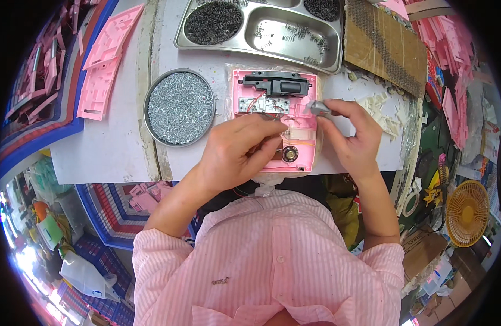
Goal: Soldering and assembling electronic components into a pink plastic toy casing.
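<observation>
Nearest me was my pink striped shirt [272, 261], both forearms reaching out over the tabletop [120, 146]. My left hand [242, 152] lay on the pink casing [307, 122], fingers curled down onto its lower half, pinning it. The casing sat at the tabletop's near edge, open side up. I saw one black module [277, 84] along its top, one small circuit board [256, 104] with red wires [253, 100] below that, and one round speaker [290, 154] near the bottom, half hidden by my left fingers. My right hand [353, 136] hovered at the casing's right edge, thumb and forefinger pinched narrow on one small grey part [318, 107].

Left of the casing stood one round tin [179, 107] full of silvery screws. Just right of my right hand lay a scatter of white plastic bits [383, 111]. Farther off sat one steel tray [261, 27] holding dark springs, with one cardboard sheet [383, 46] beside it. Two loose pink panels [106, 60] lay at the far left, more pink parts [451, 38] heaped at the far right.
</observation>
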`<state>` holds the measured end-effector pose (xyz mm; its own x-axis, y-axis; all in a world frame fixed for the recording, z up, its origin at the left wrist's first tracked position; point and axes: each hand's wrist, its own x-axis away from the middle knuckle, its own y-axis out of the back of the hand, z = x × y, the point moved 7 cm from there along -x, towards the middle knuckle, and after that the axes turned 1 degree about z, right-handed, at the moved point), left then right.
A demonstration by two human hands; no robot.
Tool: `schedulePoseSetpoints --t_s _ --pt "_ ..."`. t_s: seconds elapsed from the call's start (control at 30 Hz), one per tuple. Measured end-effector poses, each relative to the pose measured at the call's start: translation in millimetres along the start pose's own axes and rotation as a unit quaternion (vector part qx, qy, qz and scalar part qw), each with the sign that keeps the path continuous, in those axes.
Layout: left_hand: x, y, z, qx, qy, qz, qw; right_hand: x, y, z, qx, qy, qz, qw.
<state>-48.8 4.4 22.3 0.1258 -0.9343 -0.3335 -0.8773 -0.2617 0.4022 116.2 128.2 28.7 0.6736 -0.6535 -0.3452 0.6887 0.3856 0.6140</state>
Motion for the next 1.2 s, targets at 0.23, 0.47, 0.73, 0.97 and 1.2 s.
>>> schedulePoseSetpoints --t_s 0.23,0.47,0.73,0.97,1.2 --pt "8.8 -4.1 2.0 -0.004 0.001 -0.003 1.0 -7.7 -18.6 0.5 0.042 0.082 0.018 0.996" --pt "11.1 -3.4 4.2 0.005 0.002 -0.005 1.0 -12.6 -17.8 -2.8 0.044 0.047 0.064 0.996" --pt "10.5 0.0 3.7 0.015 0.013 -0.013 1.0 -17.2 -18.2 1.4 0.114 0.048 0.104 0.987" --pt "7.7 9.2 19.9 0.123 0.131 -0.039 0.983 -24.5 -18.7 15.3 0.233 0.086 0.147 0.958" --pt "-18.8 12.9 22.6 0.3 0.204 -0.038 0.931 -22.5 -20.6 38.0 0.156 0.092 0.083 0.98"
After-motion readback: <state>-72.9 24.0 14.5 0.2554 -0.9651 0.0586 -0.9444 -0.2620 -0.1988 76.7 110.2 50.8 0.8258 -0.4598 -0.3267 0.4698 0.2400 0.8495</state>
